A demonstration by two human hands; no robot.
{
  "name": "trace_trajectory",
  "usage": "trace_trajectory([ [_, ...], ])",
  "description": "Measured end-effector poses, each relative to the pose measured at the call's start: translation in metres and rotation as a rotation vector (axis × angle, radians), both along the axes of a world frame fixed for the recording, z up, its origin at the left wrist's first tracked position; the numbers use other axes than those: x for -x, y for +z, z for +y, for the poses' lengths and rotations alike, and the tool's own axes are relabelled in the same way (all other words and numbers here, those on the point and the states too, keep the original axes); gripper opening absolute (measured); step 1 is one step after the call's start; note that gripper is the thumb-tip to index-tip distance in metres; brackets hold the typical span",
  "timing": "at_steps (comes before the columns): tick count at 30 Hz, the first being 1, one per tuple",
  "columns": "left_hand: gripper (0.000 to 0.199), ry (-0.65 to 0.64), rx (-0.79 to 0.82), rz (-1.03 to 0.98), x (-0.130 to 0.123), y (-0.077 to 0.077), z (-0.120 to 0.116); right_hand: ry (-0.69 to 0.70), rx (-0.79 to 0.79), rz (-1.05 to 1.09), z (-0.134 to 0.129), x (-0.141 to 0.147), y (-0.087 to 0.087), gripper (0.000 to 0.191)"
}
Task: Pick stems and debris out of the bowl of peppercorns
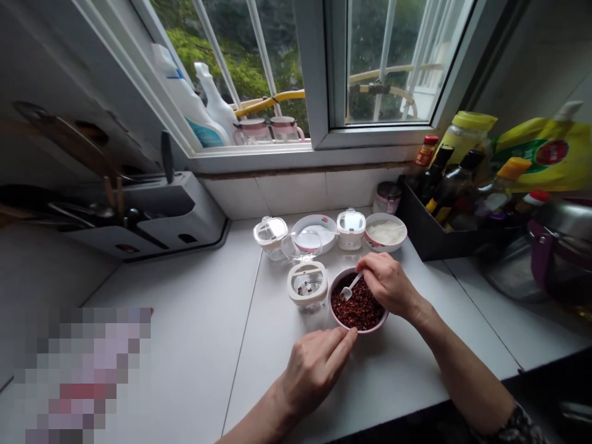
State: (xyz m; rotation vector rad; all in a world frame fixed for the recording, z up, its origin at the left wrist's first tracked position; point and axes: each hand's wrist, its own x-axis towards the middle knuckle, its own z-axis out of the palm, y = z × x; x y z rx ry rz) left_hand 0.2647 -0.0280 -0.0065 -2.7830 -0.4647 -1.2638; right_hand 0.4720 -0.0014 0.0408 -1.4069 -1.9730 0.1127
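Dark red peppercorns (363,313) fill a bowl with a pink rim (381,325) on the counter. My left hand (314,364) pinches the bowl's near rim between thumb and fingers. In my right hand (389,285), above the bowl's right side, a small white spoon (355,283) is held by its handle, its scoop tip down at the peppercorns. Just left of the bowl stands a clear jar (307,301) with a cream rim, its top open and a few peppercorns inside. The clear lid (303,245) tilts up behind it.
Behind are two lidded jars (272,231) (351,228), a bowl of white powder (331,245) and a bowl of white grains (386,233). A black box of bottles (425,237) stands right, near a metal pot (511,265). A grey utensil holder (194,213) stands left.
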Motion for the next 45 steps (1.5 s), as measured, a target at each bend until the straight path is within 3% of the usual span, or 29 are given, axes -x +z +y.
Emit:
trace_trajectory([
  [10,0.020,0.003,-0.002,0.010,0.0002,0.0004,0.0001,-0.066,0.032,0.092,0.0031,-0.0046,-0.0033,0.021],
  [24,0.020,0.000,0.005,0.007,0.0002,-0.0017,0.0001,-0.048,0.006,0.018,0.0018,-0.0029,-0.0019,0.021],
  [36,0.019,-0.002,0.005,0.017,0.0008,-0.0001,0.0005,-0.166,0.111,0.190,0.0059,-0.0077,-0.0040,0.023],
  [45,0.019,0.004,-0.002,0.001,0.0001,-0.0010,0.0004,-0.135,0.141,0.256,0.0058,-0.0075,-0.0031,0.022],
])
